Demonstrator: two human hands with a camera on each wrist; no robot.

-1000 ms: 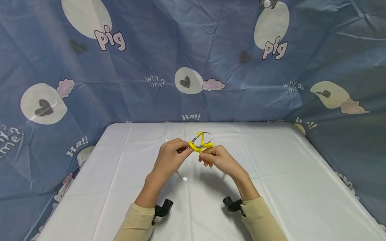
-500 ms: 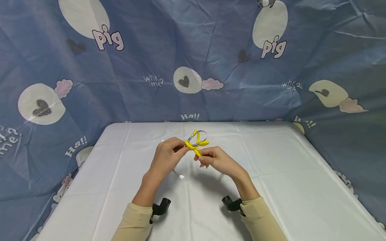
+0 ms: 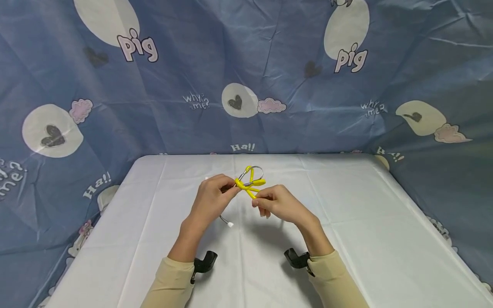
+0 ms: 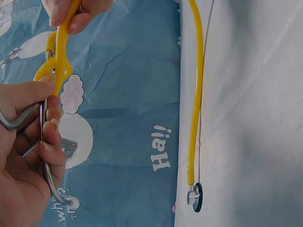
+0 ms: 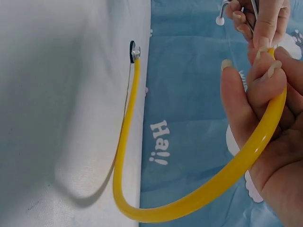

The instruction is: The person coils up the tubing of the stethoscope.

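Note:
A stethoscope with a yellow tube (image 3: 248,185) is held above the white-covered table (image 3: 346,239). My left hand (image 3: 230,189) grips its metal ear tubes (image 4: 45,161); one white ear tip (image 3: 230,223) hangs below that hand. My right hand (image 3: 259,200) pinches the yellow tube (image 5: 213,189) between thumb and fingers, close beside the left hand. From the right hand the tube curves down to the cloth and runs to the chest piece (image 5: 134,51), which lies on the table by the far edge. The chest piece (image 4: 195,196) also shows in the left wrist view.
A blue printed sheet (image 3: 246,77) hangs behind and around the table on both sides. Black wrist camera mounts (image 3: 204,262) (image 3: 296,259) sit at my cream sleeves. White cloth stretches to the left, right and front of my hands.
Both hands and the stethoscope have drifted slightly left and a little away from me. Both grips look the same as before.

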